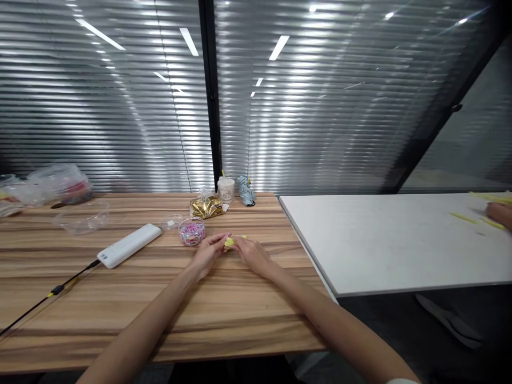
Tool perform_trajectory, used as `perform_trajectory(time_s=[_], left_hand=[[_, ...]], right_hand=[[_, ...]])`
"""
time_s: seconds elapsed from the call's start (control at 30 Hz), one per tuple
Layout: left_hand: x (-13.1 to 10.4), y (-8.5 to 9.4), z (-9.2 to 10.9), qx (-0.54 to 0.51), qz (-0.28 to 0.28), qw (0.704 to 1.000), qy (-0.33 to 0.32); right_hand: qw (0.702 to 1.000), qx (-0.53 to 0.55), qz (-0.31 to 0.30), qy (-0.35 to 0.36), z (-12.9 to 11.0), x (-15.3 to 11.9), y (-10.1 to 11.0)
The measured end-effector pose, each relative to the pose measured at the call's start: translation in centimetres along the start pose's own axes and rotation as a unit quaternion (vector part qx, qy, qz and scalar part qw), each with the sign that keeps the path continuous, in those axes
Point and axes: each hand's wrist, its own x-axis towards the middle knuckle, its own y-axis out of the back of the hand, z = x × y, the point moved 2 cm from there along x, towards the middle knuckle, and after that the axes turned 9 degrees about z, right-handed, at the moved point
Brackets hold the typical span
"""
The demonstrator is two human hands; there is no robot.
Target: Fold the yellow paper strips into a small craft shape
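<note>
My left hand [210,252] and my right hand [251,253] meet over the wooden table, fingers closed on a small yellow piece [229,242]. Most of this piece is hidden by the fingers, and its kind is too small to make out. A bit of yellow also shows just above my right hand's knuckles. Close to the left of my left hand stands a round clear tub [192,232] filled with tiny pink, purple and white bits. Its clear lid [172,222] seems to lie beside it.
Behind my hands are a gold foil packet [206,207], a paper cup [226,190] and a blue crumpled wrapper [246,192]. A cabled white power strip [130,245] and clear containers [82,217] lie left. On the white table, another person's hand [500,214] is near yellow strips [464,218].
</note>
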Motion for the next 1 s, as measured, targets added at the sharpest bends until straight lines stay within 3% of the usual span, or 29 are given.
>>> perform_trajectory(time_s=[0.23, 0.47, 0.63, 0.83, 1.0], left_hand=[[0.2, 0.2, 0.0, 0.001, -0.015, 1.0, -0.026], [0.2, 0.2, 0.5, 0.103, -0.036, 0.99, -0.087], [-0.1, 0.2, 0.6, 0.187, -0.046, 0.977, -0.097], [-0.3, 0.1, 1.0, 0.218, -0.061, 0.967, -0.118], [-0.9, -0.1, 1.5, 0.259, -0.101, 0.953, -0.125]], right_hand=[[0.999, 0.011, 0.043, 0.02, 0.0, 0.0, 0.1], [0.996, 0.029, 0.085, 0.014, 0.1, -0.2, 0.4], [0.996, 0.052, 0.065, 0.012, 0.1, -0.2, 0.3], [0.997, 0.07, 0.037, 0.008, 0.1, -0.3, 0.2], [0.996, 0.071, 0.054, -0.005, 0.2, -0.4, 0.2]])
